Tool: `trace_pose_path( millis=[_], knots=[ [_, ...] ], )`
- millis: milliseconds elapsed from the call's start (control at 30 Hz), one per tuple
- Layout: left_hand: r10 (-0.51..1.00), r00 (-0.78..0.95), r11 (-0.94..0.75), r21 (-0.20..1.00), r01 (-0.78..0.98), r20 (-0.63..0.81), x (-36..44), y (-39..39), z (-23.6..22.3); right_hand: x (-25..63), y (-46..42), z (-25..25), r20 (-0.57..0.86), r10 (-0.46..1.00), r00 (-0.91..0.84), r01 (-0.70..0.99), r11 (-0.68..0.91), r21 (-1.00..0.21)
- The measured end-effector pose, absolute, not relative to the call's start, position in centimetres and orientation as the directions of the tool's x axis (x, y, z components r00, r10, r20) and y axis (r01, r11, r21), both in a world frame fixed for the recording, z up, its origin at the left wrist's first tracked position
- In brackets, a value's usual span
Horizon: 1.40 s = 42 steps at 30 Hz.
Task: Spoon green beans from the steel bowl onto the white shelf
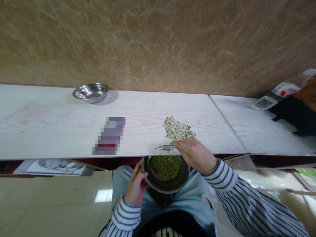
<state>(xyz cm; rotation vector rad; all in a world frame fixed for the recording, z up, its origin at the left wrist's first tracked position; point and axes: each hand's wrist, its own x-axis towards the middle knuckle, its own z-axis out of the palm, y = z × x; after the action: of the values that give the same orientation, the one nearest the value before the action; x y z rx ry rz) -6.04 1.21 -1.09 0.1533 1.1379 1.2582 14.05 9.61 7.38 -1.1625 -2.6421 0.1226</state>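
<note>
My left hand grips the rim of a steel bowl held just under the table's front edge, over my lap. The bowl holds green mung beans. My right hand lies at the table edge with fingers flat and together, touching a patch of green beans spread on the white tabletop. A few loose beans sit by the edge next to my fingertips.
An empty steel bowl stands at the back of the table by the brown marbled wall. A blurred flat object lies left of the beans. A plastic bag and dark items sit far right.
</note>
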Motion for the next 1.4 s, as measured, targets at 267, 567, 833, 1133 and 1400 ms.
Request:
trace_pose_path(
  millis=[267, 567, 833, 1133, 1400],
  knots=[
    [0.816, -0.096, 0.378, 0.652, -0.657, -0.569, -6.1, 1.2, -0.9, 13.7, 8.4, 7.7, 0.185, 0.707, -0.683, 0.685, 0.707, -0.174],
    [0.808, -0.098, 0.393, 0.656, -0.644, -0.581, -6.0, 1.2, -0.8, 13.2, 8.0, 8.1, 0.217, 0.721, -0.658, 0.707, 0.69, -0.152],
    [0.795, -0.159, 0.361, 0.667, -0.651, -0.586, -7.4, 0.8, -1.2, 10.0, 9.8, 7.7, 0.235, 0.765, -0.6, 0.78, 0.625, -0.041],
    [0.786, -0.237, 0.322, 0.705, -0.631, -0.571, -8.6, 0.4, -2.3, 10.7, 8.3, 8.0, 0.189, 0.676, -0.712, 0.672, 0.735, -0.095],
    [0.79, -0.205, 0.338, 0.69, -0.64, -0.577, -7.9, -0.6, -3.0, 13.4, 6.2, 8.0, 0.254, 0.713, -0.653, 0.691, 0.699, -0.186]
  ],
)
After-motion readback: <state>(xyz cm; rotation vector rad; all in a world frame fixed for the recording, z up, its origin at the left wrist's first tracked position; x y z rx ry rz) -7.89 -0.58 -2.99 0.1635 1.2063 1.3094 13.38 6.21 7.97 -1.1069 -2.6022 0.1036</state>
